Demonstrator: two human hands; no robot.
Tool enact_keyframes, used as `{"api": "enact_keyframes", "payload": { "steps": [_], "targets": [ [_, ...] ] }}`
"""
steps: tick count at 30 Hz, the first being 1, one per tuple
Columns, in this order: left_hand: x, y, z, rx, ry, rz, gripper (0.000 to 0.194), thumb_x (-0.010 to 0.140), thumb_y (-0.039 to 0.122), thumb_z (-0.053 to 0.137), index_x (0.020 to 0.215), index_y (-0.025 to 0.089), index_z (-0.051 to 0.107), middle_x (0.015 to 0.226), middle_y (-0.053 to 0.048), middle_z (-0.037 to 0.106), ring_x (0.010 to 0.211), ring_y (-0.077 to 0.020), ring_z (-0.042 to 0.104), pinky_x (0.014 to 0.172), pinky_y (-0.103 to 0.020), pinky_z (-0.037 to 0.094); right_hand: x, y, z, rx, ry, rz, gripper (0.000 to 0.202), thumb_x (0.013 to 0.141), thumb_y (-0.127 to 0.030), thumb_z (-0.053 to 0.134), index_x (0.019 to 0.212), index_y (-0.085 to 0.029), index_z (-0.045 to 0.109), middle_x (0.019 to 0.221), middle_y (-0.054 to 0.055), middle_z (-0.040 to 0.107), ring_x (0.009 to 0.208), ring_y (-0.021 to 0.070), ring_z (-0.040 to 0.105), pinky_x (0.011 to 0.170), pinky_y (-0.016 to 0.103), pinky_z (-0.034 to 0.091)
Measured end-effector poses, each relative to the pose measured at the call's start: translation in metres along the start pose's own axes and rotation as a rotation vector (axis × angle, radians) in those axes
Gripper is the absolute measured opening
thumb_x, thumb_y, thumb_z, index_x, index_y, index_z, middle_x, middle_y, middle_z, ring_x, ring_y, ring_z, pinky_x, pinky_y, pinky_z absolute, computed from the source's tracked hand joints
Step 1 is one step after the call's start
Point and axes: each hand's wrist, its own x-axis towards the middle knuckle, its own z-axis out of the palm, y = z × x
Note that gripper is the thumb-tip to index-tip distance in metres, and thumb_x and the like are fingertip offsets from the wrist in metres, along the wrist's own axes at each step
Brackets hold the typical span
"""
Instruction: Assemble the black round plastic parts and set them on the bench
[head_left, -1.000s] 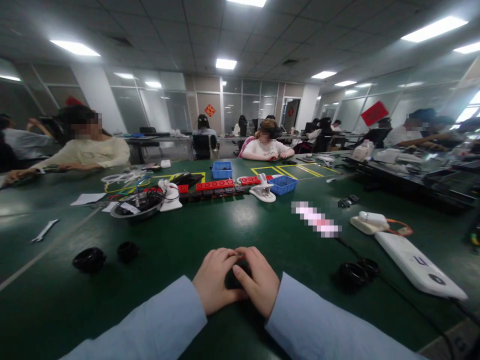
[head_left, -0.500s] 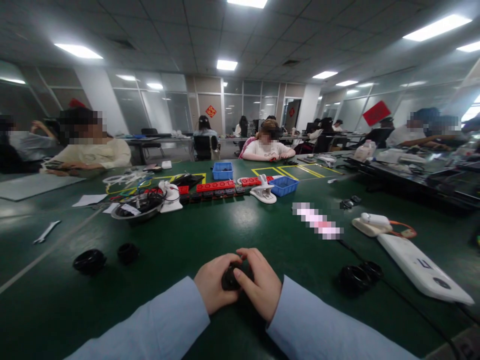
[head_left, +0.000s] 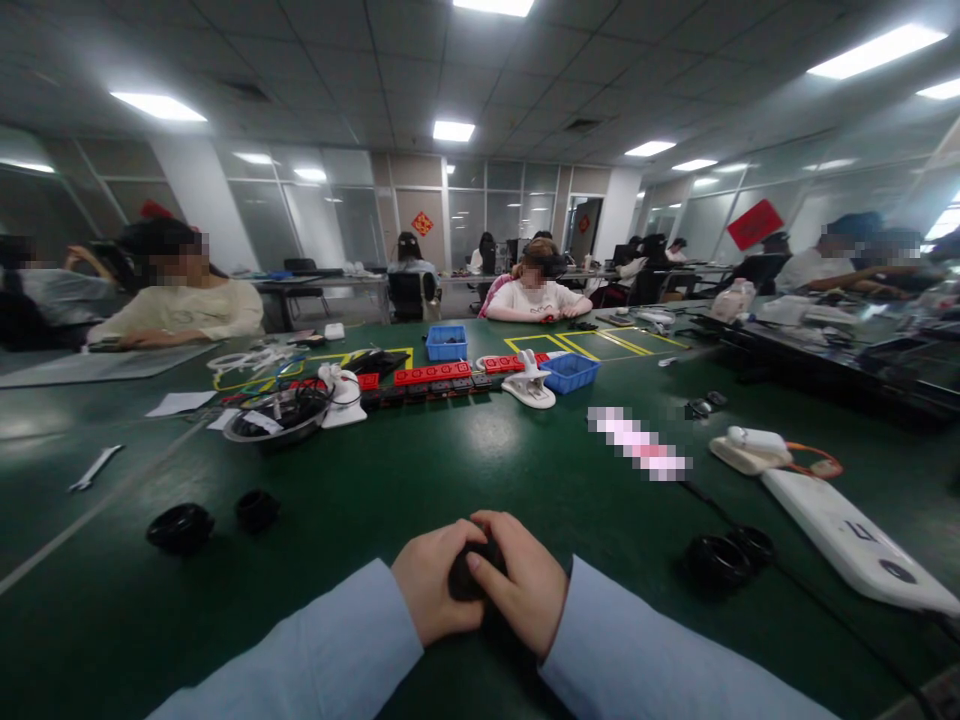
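Low in the middle of the head view, a dark round part [head_left: 466, 574] sits between my two hands. My left hand [head_left: 433, 582] wraps round its left side with the fingers curled. From the right, my right hand [head_left: 526, 580] closes on the same part, its thumb lying across the front. The fingertips of both hands meet at the far side, and much of the part is hidden by them. Two black ring-like parts lie on the green table to the left, a larger one [head_left: 180, 528] and a smaller one [head_left: 257, 510].
Two more black rings [head_left: 718, 562] lie right, beside a cable and a white power bank [head_left: 855, 540]. A wrench [head_left: 96, 468] is far left. Further back stand a cable bowl [head_left: 276, 437], red power strips [head_left: 433, 373], blue bins [head_left: 570, 374] and a white clamp [head_left: 530, 385]. People sit around.
Both hands, still round the dark part, appear slightly lower and further right. The view has shifted a little. At the left, the seated person's hands have lowered.
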Motion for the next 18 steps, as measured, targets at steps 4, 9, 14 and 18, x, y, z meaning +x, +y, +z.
{"api": "enact_keyframes", "payload": {
  "steps": [4, 9, 14, 18],
  "targets": [
    [0.0, -0.001, -0.004, -0.051, -0.022, 0.061, 0.043, 0.057, 0.031, 0.069, 0.096, 0.021, 0.052, 0.09, -0.002, 0.061, 0.081, -0.0191, 0.058, 0.071, -0.029, 0.044, 0.001, 0.001, 0.001, 0.009, 0.0, -0.012, 0.035, 0.075, -0.016, 0.045, 0.11, -0.015, 0.049, 0.102, 0.007, 0.055, 0.097, 0.0184, 0.049, 0.086, 0.032, 0.037],
    [-0.002, -0.002, -0.004, -0.08, -0.009, 0.009, 0.045, 0.066, 0.037, 0.059, 0.105, 0.021, 0.043, 0.093, -0.004, 0.06, 0.082, -0.02, 0.058, 0.071, -0.031, 0.043, 0.002, 0.002, 0.0, 0.031, 0.008, -0.018, 0.029, 0.078, -0.02, 0.045, 0.106, -0.018, 0.051, 0.098, 0.006, 0.055, 0.092, 0.0183, 0.05, 0.082, 0.032, 0.039],
    [-0.003, -0.004, -0.011, 0.0, 0.034, -0.076, 0.038, 0.067, 0.04, 0.054, 0.095, 0.019, 0.041, 0.071, 0.0, 0.057, 0.061, -0.0172, 0.055, 0.054, -0.027, 0.041, 0.001, 0.001, -0.001, 0.0, -0.001, -0.003, 0.029, 0.08, -0.025, 0.045, 0.108, -0.018, 0.05, 0.094, 0.006, 0.055, 0.087, 0.0187, 0.051, 0.078, 0.033, 0.04],
    [-0.004, -0.005, -0.035, 0.077, 0.056, -0.033, 0.035, 0.07, 0.047, 0.05, 0.094, 0.021, 0.051, 0.073, 0.0, 0.059, 0.061, -0.0158, 0.054, 0.055, -0.025, 0.04, -0.001, 0.0, -0.001, -0.025, -0.019, -0.005, 0.033, 0.08, -0.029, 0.047, 0.11, -0.017, 0.048, 0.096, 0.007, 0.056, 0.089, 0.02, 0.052, 0.077, 0.033, 0.041]
  ]
}}
